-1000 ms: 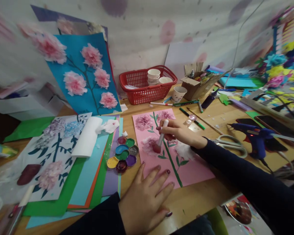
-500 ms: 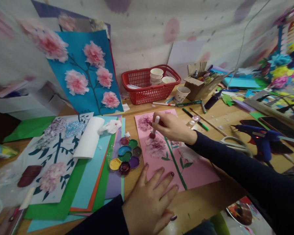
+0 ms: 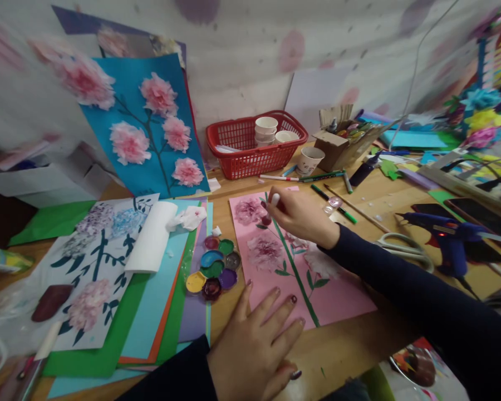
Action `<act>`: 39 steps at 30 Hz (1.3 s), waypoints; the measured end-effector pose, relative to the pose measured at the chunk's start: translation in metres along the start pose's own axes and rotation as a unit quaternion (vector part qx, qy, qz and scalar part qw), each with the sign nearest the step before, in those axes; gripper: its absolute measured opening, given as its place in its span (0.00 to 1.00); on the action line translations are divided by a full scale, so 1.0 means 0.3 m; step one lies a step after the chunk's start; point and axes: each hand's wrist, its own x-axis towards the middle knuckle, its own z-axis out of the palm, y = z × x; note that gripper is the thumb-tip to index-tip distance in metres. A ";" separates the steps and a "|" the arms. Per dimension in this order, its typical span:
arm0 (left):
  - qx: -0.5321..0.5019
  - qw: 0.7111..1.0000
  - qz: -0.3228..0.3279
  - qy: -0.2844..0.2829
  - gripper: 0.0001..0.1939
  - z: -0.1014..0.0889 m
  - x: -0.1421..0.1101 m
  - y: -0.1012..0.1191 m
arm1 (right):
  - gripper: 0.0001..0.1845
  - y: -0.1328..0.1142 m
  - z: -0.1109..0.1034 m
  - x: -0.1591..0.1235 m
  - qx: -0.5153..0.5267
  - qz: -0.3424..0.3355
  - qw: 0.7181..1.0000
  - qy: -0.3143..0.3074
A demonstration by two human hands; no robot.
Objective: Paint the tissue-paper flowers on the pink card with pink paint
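Note:
A pink sheet of paper lies on the table, bearing dabbed pink and dark-red flowers and a green painted stem with leaves. Over its upper part, my right hand is closed around a sponge dauber with a white handle and a round, dark-red tip. The tip is just above or on the paper near the upper-left flower; I cannot tell which. My left hand rests with fingers spread across the lower-left edge of the sheet. Left of the sheet sits a flower-shaped paint palette with several colours.
A red basket with paper cups stands behind the sheet. A blue panel with pink paper flowers leans at the back left. To the right lie pens, scissors and a blue glue gun. Coloured papers and a tissue roll are left.
My right hand has shifted slightly right and up with the dauber, from the middle-left flower toward the stem's upper part. My left hand stays in place.

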 end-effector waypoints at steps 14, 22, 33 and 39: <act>-0.025 0.999 -0.010 -0.029 0.27 -0.002 0.002 0.006 | 0.08 0.020 -0.015 -0.178 0.058 -0.036 0.998 -0.001; -0.024 0.999 -0.014 -0.037 0.26 -0.010 0.002 0.007 | 0.06 -0.006 0.008 -0.209 0.073 -0.032 0.997 0.009; -0.021 0.999 -0.010 -0.029 0.27 -0.011 0.002 0.005 | 0.09 -0.002 0.004 -0.218 0.039 0.013 0.998 0.057; -0.031 0.999 -0.015 -0.028 0.27 -0.005 -0.003 0.007 | 0.09 -0.008 -0.015 -0.231 0.057 0.027 0.996 0.062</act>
